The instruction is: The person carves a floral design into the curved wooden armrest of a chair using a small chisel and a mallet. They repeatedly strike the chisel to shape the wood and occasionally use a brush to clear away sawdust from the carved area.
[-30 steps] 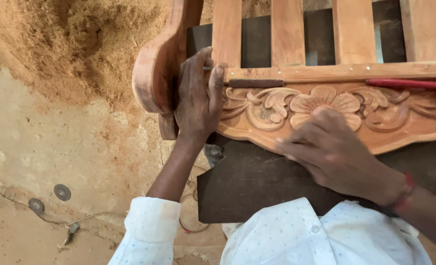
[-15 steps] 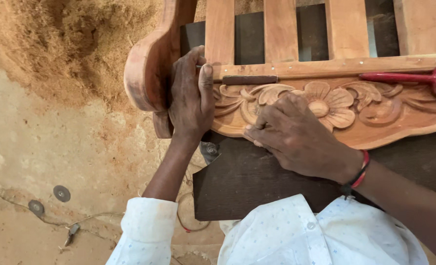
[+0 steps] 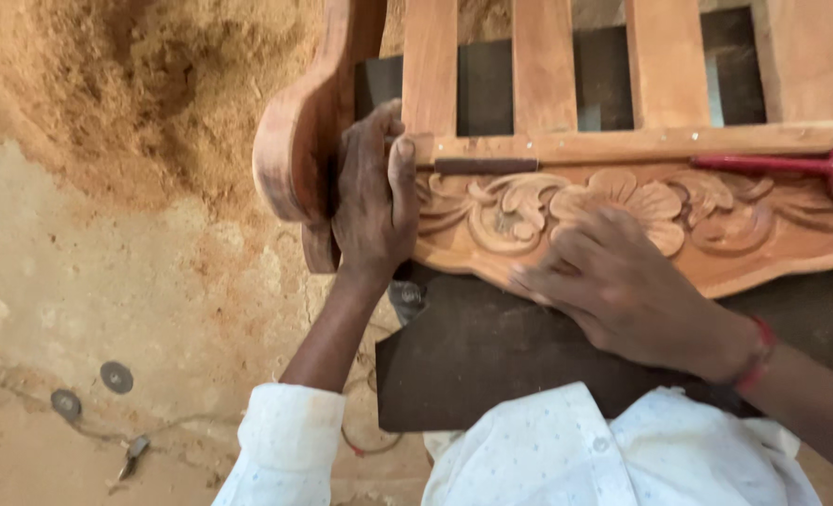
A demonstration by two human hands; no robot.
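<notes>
Left hand (image 3: pixel 371 192) stays clamped around the left end of the carved wooden panel (image 3: pixel 641 211), steadying it. Right hand (image 3: pixel 613 276), fingers curled, grip contents hidden, has slid back right across the carving: rubbing strokes continue. Red-handled brush (image 3: pixel 782 165) rests far right.

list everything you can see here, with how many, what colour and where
Carved wooden frame: one, light brown, floral carving, top centre to right.
Slats: four, light brown, above the carving.
Red-handled tool: one, lying on the frame's rail, right.
Dark board: one, dark brown, under the frame.
Sawdust heap: one, tan, upper left.
Metal discs: two, grey, on the floor, lower left.
Left hand: gripping the frame's left end.
Right hand: pressed on the carving.
</notes>
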